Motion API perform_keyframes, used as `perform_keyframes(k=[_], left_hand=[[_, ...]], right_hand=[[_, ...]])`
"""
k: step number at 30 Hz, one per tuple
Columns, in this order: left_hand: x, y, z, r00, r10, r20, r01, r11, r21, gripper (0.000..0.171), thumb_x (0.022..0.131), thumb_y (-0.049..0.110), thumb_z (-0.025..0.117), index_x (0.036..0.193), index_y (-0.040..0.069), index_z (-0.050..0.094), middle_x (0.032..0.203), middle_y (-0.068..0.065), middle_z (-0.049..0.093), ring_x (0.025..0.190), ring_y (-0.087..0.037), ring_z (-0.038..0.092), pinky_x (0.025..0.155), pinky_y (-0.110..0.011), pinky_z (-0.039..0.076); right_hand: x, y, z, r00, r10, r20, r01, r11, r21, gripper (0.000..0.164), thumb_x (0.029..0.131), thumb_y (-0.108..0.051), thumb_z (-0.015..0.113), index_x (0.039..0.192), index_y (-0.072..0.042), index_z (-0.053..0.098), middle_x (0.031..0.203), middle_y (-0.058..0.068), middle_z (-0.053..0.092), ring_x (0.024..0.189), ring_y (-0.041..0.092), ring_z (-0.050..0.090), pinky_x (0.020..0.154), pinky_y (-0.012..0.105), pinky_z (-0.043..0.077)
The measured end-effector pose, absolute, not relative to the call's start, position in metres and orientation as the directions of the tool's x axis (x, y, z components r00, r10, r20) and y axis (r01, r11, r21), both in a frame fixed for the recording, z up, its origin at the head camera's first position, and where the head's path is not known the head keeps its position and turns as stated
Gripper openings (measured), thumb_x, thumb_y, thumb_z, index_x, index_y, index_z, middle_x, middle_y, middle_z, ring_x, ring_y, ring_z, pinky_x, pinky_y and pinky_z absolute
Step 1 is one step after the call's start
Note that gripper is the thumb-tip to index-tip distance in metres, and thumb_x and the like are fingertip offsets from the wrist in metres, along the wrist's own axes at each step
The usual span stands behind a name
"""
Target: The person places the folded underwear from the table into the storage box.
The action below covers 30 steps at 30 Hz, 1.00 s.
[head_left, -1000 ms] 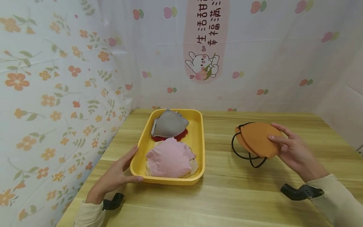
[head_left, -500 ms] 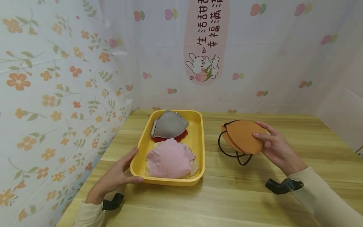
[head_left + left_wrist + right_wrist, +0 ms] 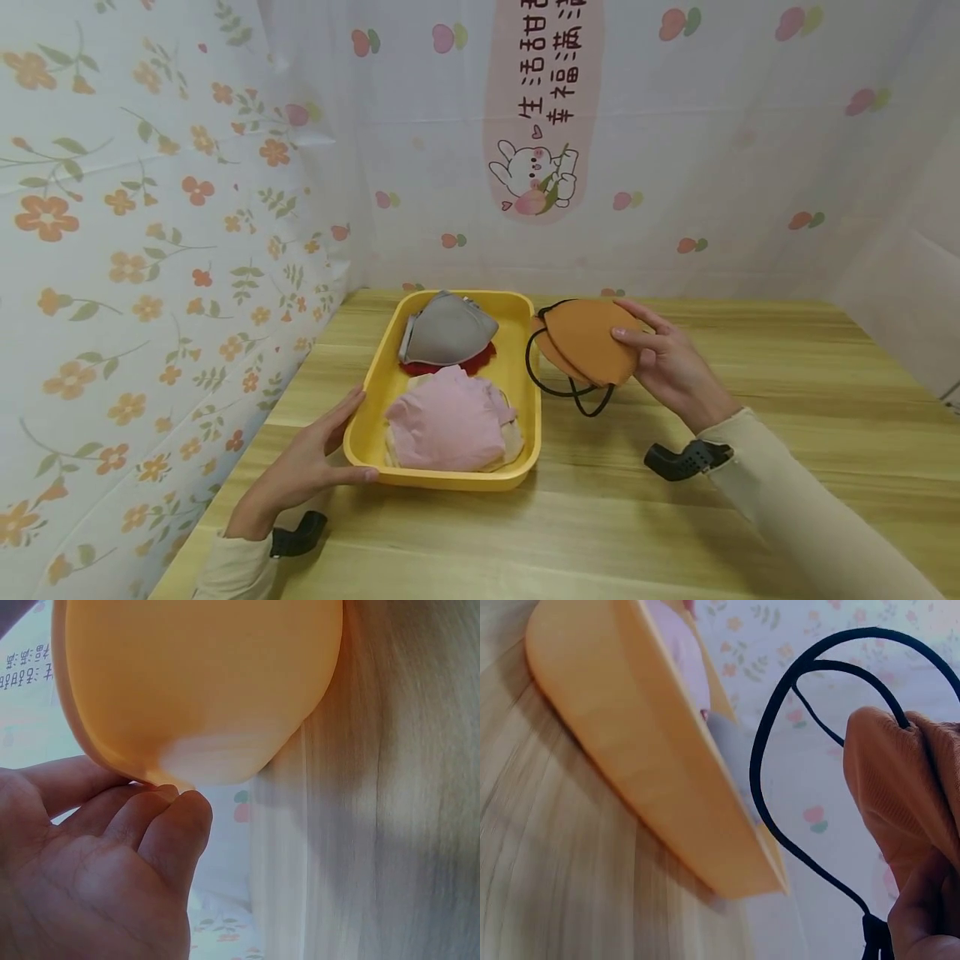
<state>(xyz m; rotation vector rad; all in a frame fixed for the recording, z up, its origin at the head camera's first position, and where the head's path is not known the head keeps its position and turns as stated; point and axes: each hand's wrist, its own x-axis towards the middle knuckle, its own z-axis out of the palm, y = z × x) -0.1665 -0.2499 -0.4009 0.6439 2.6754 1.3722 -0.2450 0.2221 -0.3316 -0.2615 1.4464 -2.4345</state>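
Observation:
My right hand (image 3: 675, 367) pinches a folded orange bra (image 3: 592, 337) with thin black straps, thumb on its face. The bra is above the right rim of a yellow tray (image 3: 513, 321), its straps looping below the cups. In the right wrist view, the strap loop (image 3: 759, 757) hangs beside the tray's outer wall (image 3: 637, 742). My left hand (image 3: 307, 458) holds the tray's near-left corner, thumb along the front and fingers at the left side. Inside the tray, a grey folded bra (image 3: 450, 329) lies on a red cloth (image 3: 476, 360), behind a pink folded garment (image 3: 446, 421).
Beige cloth (image 3: 513, 442) peeks out under the pink garment. The tray stands on a wood-grain table (image 3: 600, 533), left of centre. A flowered curtain (image 3: 150, 292) borders the table on the left, and a printed sheet (image 3: 675, 150) hangs behind it.
My right hand has carried the orange bra leftward and slightly away from me, from the right part of the table to the tray's right rim. My left hand and the tray stay put.

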Motion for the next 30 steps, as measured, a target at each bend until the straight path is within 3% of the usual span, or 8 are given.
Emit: perform_keyframes(k=[8,13,20,30], left_hand=[[-0.167,-0.25,-0.4,-0.906,0.403,0.129,0.336,0.498,0.799,0.107,0.081,0.024,0.085,0.158,-0.006,0.017,0.167,-0.027,0.009,0.15,-0.05,0.024,0.101,0.0,0.029],[-0.167,-0.25,-0.4,-0.905,0.405,0.13,0.335,0.489,0.805,0.107,0.081,0.023,0.085,0.158,-0.006,0.016,0.167,-0.027,0.008,0.15,-0.049,0.022,0.102,0.0,0.029],[-0.166,-0.249,-0.402,-0.904,0.404,0.138,0.341,0.49,0.802,0.107,0.081,0.023,0.085,0.158,-0.005,0.016,0.168,-0.026,0.01,0.149,-0.048,0.025,0.102,-0.001,0.031],[-0.165,-0.249,-0.401,-0.914,0.388,0.121,0.325,0.519,0.79,0.107,0.081,0.026,0.085,0.159,-0.003,0.017,0.168,-0.025,0.01,0.149,-0.047,0.027,0.101,0.0,0.03]], right_hand=[[-0.251,0.201,-0.322,-0.938,-0.348,0.005,0.159,-0.44,-0.884,0.067,0.102,-0.001,0.053,0.159,-0.02,0.024,0.145,-0.001,0.039,0.113,0.007,0.063,0.087,0.021,0.057],[-0.254,0.185,-0.32,-0.938,-0.348,0.003,0.158,-0.434,-0.887,0.06,0.101,0.0,0.054,0.154,-0.018,0.032,0.153,-0.001,0.031,0.111,0.007,0.064,0.085,0.019,0.057],[-0.255,0.165,-0.322,-0.932,-0.36,-0.038,0.178,-0.366,-0.913,0.059,0.1,0.002,0.054,0.153,-0.016,0.034,0.135,0.0,0.049,0.104,0.007,0.067,0.08,0.02,0.058],[-0.257,0.135,-0.33,-0.905,-0.421,-0.061,0.195,-0.282,-0.939,0.058,0.099,0.004,0.052,0.153,-0.012,0.036,0.137,-0.001,0.048,0.105,0.006,0.064,0.082,0.02,0.056]])
